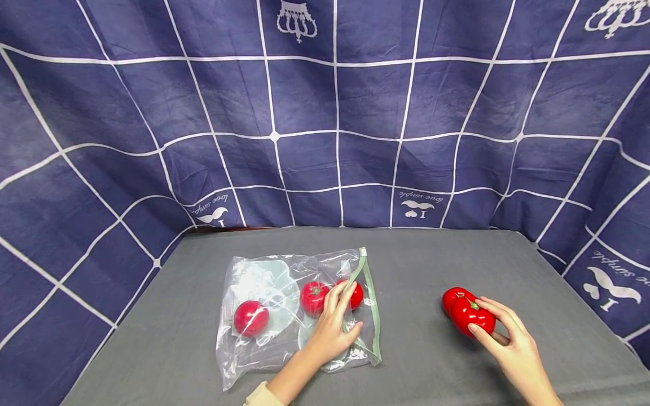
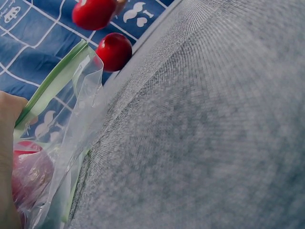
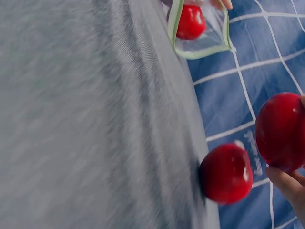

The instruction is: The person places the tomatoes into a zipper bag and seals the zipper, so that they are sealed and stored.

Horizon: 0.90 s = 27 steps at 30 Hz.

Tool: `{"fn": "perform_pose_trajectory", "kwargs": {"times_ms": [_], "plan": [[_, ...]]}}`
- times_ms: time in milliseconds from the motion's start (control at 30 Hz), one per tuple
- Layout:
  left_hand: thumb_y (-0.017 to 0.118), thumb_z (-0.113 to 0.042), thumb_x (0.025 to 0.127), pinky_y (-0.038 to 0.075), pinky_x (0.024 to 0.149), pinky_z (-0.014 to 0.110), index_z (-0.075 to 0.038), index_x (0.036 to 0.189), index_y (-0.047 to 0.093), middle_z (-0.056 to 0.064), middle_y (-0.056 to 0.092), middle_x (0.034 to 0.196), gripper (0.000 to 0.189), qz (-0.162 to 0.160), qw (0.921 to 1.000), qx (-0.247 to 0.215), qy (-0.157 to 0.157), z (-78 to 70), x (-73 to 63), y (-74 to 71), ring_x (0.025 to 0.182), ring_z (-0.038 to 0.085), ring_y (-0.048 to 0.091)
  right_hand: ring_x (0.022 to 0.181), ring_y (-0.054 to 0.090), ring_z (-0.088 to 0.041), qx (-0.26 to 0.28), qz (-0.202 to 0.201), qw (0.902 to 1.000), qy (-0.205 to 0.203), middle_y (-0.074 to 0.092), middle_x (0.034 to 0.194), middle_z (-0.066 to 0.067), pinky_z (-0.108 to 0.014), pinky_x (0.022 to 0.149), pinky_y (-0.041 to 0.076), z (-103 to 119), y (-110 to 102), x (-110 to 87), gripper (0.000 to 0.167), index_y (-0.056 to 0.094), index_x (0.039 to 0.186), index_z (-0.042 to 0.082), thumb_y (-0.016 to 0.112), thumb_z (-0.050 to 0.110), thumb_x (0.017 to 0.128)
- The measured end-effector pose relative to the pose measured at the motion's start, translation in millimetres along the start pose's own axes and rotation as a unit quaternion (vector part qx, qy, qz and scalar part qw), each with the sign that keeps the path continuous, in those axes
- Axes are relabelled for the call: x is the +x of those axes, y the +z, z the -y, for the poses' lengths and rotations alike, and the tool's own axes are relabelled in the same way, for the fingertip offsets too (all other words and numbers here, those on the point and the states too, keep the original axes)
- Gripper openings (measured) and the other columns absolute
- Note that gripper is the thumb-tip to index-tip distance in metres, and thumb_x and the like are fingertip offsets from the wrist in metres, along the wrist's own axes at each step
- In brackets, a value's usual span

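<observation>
A clear zip bag (image 1: 274, 355) with a green zip strip (image 1: 376, 332) lies on the grey table. Inside it are three red tomatoes: one at the left (image 1: 251, 318), one in the middle (image 1: 312, 299), and one just within the mouth (image 3: 190, 23). My left hand (image 1: 330, 332) pinches the upper lip of the bag, holding the mouth apart, as the left wrist view shows. Over to the right, my right hand (image 1: 518, 352) grips a glossy red tomato (image 1: 472, 317) between thumb and fingers, raised off the table. Just beyond it, another tomato (image 3: 226, 174) rests on the table.
The grey cloth-covered table (image 1: 406, 259) runs back to a blue curtain (image 1: 376, 101) with white grid lines, which also hangs along both sides. A pale green print (image 1: 276, 282) shows on the bag. A white slider (image 1: 363, 251) sits at the zip's far end.
</observation>
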<state>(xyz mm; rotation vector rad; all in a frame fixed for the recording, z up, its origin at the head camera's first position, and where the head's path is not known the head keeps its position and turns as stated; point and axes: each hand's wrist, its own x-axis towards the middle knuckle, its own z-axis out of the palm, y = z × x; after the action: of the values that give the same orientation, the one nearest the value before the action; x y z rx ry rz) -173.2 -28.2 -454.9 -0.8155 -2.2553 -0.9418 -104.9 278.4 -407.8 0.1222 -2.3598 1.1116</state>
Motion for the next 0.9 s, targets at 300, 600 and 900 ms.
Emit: {"fn": "perform_pose_trajectory", "kwargs": {"times_ms": [300,600,900], "plan": [[0.072,-0.015,0.067,0.044,0.095,0.043,-0.015,0.141,0.032,0.009,0.036,0.137,0.084,0.007,0.9998,-0.016,-0.011,0.6,-0.1,0.0,0.124,0.026,0.037,0.105,0.042,0.016,0.002,0.024,0.9981,-0.057,0.048,0.124,0.012,0.003,0.075,0.039,17.6,16.9,17.0,0.047,0.06,0.115,0.012,0.073,0.003,0.071],[0.071,-0.015,0.067,0.045,0.092,0.045,-0.012,0.14,0.032,0.011,0.036,0.136,0.083,0.006,0.9999,-0.003,-0.009,0.4,-0.5,-1.7,0.122,0.028,0.038,0.105,0.043,0.012,0.025,0.061,0.9936,-0.091,0.05,0.124,-0.002,0.001,0.081,0.038,29.9,43.7,31.4,0.047,0.059,0.116,0.016,0.073,0.007,0.072],[0.072,-0.015,0.067,0.045,0.094,0.043,-0.007,0.137,0.037,0.011,0.037,0.135,0.079,0.011,0.9999,-0.007,-0.011,-0.3,1.5,-2.1,0.122,0.027,0.039,0.107,0.041,0.012,0.047,0.09,0.9929,-0.062,0.048,0.127,0.0,-0.006,0.079,0.044,34.2,70.8,38.7,0.043,0.057,0.118,0.02,0.07,0.016,0.077]]}}
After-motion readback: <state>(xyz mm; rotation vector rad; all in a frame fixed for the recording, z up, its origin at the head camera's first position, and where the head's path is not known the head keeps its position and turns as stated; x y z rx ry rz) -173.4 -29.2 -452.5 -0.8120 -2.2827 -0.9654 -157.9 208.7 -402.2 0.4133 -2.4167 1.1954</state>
